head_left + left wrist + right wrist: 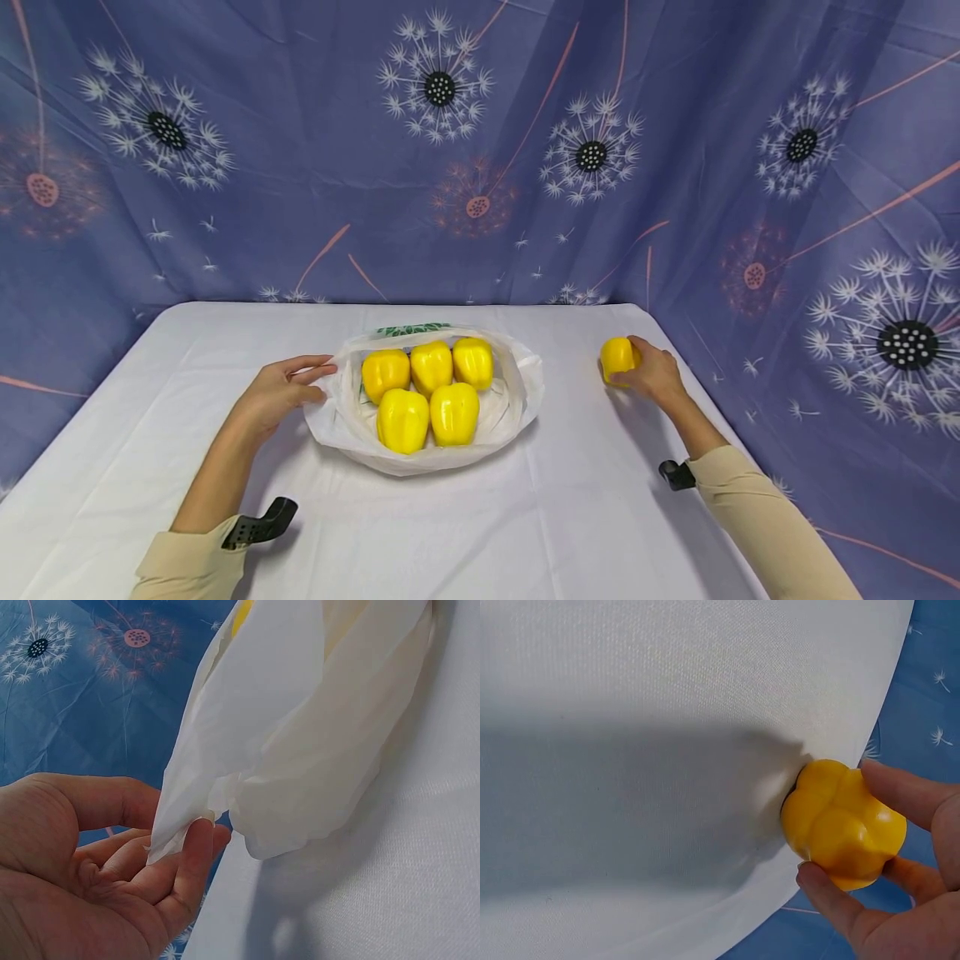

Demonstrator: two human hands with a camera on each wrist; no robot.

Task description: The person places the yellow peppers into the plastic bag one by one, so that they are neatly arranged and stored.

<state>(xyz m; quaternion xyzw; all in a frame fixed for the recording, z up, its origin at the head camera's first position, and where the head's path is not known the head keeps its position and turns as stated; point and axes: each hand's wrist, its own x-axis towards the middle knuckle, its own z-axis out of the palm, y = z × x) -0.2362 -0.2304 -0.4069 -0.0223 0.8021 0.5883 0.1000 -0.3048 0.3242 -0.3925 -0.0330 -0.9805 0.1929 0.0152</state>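
A white plastic bag [517, 408], its mouth spread wide, lies on the table with several yellow bell peppers [431, 368] inside. At the bag's left edge, my left hand [281, 392] holds the rim. The left wrist view shows the bag's thin edge [176, 817] between the thumb and curled fingers [196, 859]. Far to the right, my right hand [654, 369] grips a single yellow bell pepper [617, 358]. Thumb and fingers sit round the sides of this pepper [844, 825] in the right wrist view, its lobed end facing the camera.
White cloth covers the table [420, 533], whose right edge runs close by the right hand. A blue curtain [315, 150] with dandelion prints hangs behind and to the right. Each wrist carries a black camera mount [262, 523].
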